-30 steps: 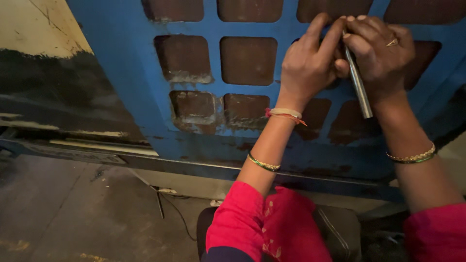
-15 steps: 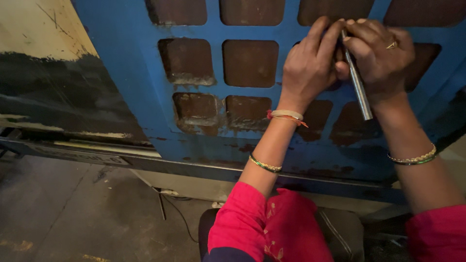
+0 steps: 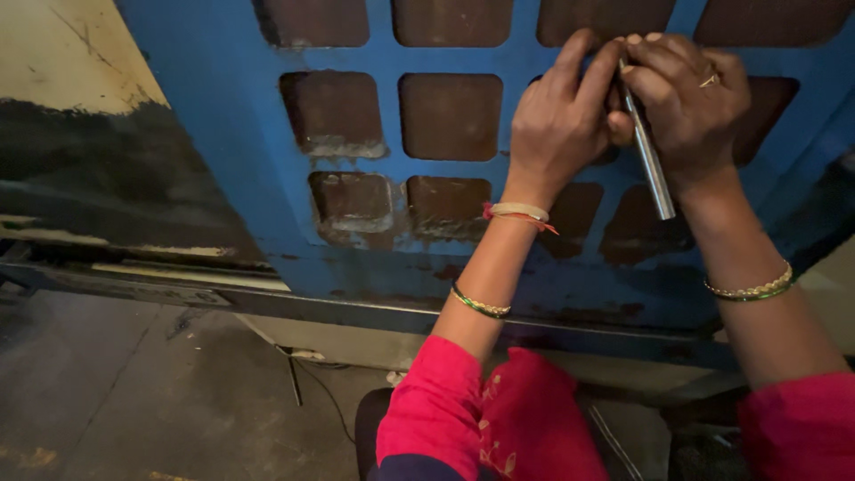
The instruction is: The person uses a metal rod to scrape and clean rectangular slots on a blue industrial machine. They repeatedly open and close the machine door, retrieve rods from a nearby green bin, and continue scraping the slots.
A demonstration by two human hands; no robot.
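Observation:
My right hand [image 3: 690,102] grips a slim shiny metal rod [image 3: 650,165] that slants down from my fingers, its top end against the blue metal grid frame [image 3: 383,178]. Beside it, my left hand [image 3: 557,120] has its fingers curled and pressed to the same spot on the grid, fingertips touching the rod's upper end. What the fingers pinch there is hidden. Both wrists wear bangles, and the sleeves are pink.
The blue frame has square recesses backed by rusty brown panels [image 3: 450,116]. A worn cream and black wall [image 3: 80,134] stands at the left. Below lie a grey concrete floor [image 3: 134,392], a thin cable [image 3: 312,392] and a dark metal rail [image 3: 134,285].
Both hands stay together at the same place on the grid; the view has shifted slightly, and the rod keeps its slant.

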